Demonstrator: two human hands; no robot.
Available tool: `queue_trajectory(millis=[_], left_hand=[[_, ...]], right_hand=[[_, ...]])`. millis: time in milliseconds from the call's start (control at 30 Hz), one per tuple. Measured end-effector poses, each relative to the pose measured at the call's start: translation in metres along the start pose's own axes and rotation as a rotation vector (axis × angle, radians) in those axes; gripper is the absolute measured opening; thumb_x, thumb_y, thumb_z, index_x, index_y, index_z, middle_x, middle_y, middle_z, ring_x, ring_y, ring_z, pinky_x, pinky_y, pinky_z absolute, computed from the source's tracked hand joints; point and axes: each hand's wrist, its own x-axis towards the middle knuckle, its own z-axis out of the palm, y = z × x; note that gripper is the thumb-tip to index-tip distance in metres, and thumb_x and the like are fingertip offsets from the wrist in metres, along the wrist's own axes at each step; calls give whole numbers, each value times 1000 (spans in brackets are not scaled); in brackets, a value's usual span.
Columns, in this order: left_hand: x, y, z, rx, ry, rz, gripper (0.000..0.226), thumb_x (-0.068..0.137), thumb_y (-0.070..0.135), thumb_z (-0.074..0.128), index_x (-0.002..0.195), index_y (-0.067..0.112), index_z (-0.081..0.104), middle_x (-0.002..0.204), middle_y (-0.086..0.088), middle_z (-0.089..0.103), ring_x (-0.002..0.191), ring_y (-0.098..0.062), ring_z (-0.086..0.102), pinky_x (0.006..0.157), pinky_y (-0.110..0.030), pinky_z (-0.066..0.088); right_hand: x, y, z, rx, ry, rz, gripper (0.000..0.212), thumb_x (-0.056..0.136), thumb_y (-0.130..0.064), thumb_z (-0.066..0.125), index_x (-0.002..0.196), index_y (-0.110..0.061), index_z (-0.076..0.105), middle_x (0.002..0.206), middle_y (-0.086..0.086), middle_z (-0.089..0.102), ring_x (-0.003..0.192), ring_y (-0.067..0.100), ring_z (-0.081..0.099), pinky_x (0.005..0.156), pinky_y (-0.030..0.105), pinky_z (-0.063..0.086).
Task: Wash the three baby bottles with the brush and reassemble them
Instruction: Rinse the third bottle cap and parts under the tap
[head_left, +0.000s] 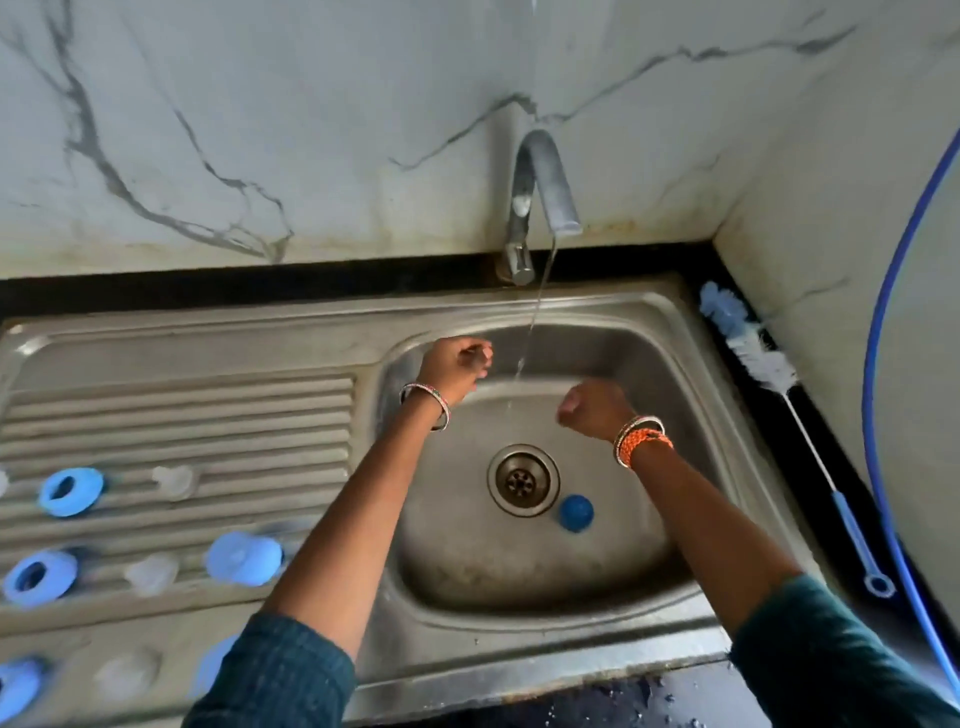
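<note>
While water runs thin from the tap (545, 182) into the sink (649, 519), I hold my left hand (457, 364) and my right hand (592, 408) over it, one on each side of the stream, both curled up and blurry, so I cannot tell if they hold anything. A blue cap (575, 513) lies in the sink just beside the drain (522, 480). Blue rings (70, 491), clear teats (174, 480) and another cap (244, 558) sit on the ridged tray (208, 415) to my left, and the brush (769, 374) lies on the black counter (810, 452) to my right.
</note>
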Motion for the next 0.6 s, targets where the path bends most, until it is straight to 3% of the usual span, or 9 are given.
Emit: queue_trajectory(millis=[100,167,200,300,400,500,600], left_hand=[[8,-18,24,112,-10,-52,21,94,10,53,111,5,64,86,0,64,66,-7,56,52,-11,45],[8,-29,37,157,-21,-66,22,93,5,51,111,3,65,91,-4,63,61,1,56,52,-10,43],[6,-35,43,165,-26,-89,22,92,4,50,108,5,65,89,-4,64,55,6,55,52,-12,44],[1,-45,54,177,-22,-159,22,92,5,48,97,14,67,82,1,65,56,0,56,49,-18,44],[-2,-41,57,160,6,-164,26,92,7,48,82,26,62,89,-4,65,63,-8,56,50,-19,44],[-3,-24,55,103,40,-138,18,93,9,49,98,18,64,92,-5,63,67,-9,56,59,-24,46],[-4,-9,51,6,91,-123,24,97,13,46,115,8,61,98,-6,62,71,-9,56,63,-26,48]], right_hand=[[-10,15,28,-222,-404,70,61,78,-53,70,115,-5,61,119,10,65,100,26,61,72,28,48],[-20,18,47,-298,-527,93,70,79,-50,72,127,-3,52,127,12,59,109,28,61,56,23,47],[-23,22,57,-279,-526,106,71,79,-45,73,130,-2,47,130,13,56,114,29,59,57,23,49],[-27,35,83,-168,-374,116,61,81,-24,72,128,0,42,133,19,50,121,34,52,89,33,46],[-20,40,79,-99,-294,97,53,83,-19,67,126,0,43,132,22,49,120,37,52,92,34,44],[-5,33,47,117,-186,65,66,80,-26,74,132,-6,38,123,22,55,107,37,59,83,33,49],[6,14,5,639,-57,-27,50,80,-14,73,123,-18,47,106,14,58,68,19,61,49,19,50]])
